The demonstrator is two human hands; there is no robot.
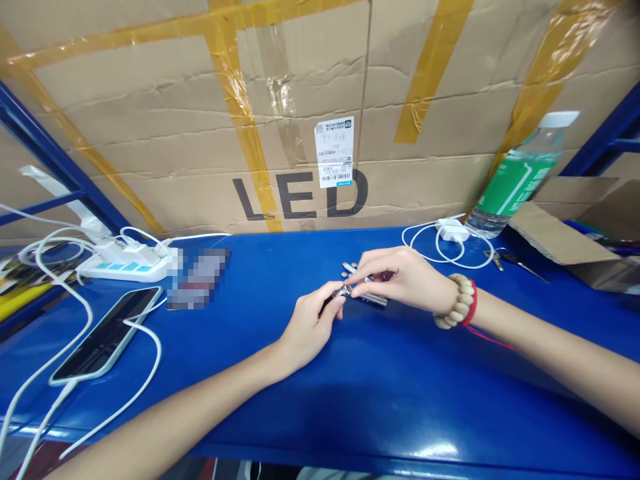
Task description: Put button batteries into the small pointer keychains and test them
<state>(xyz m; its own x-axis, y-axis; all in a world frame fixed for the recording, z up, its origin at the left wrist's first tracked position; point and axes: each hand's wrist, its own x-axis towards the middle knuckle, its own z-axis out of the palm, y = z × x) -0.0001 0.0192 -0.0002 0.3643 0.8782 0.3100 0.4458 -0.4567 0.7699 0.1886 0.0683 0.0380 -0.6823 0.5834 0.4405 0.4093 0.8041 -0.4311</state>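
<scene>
Near the middle of the blue table, my left hand (311, 327) pinches a small, shiny metal cylinder (343, 292) between thumb and fingers. My right hand (407, 279) reaches in from the right, its thumb and forefinger closed together at the cylinder's end. Whatever lies between those fingertips is too small to make out. Under and behind the right hand lie a slim silver metal tube (376, 300) and another metal piece (350, 268), partly covered by the fingers. Tiny round discs (344, 275) lie beside them.
A phone (107, 333) with white cables and a power strip (127, 267) occupy the left. A blurred-out flat item (200, 280) lies beside them. At right are a water bottle (523, 177), a white charger (453, 230), keys (495, 259) and an open carton (575, 243). A large cardboard box (190, 153) stands behind.
</scene>
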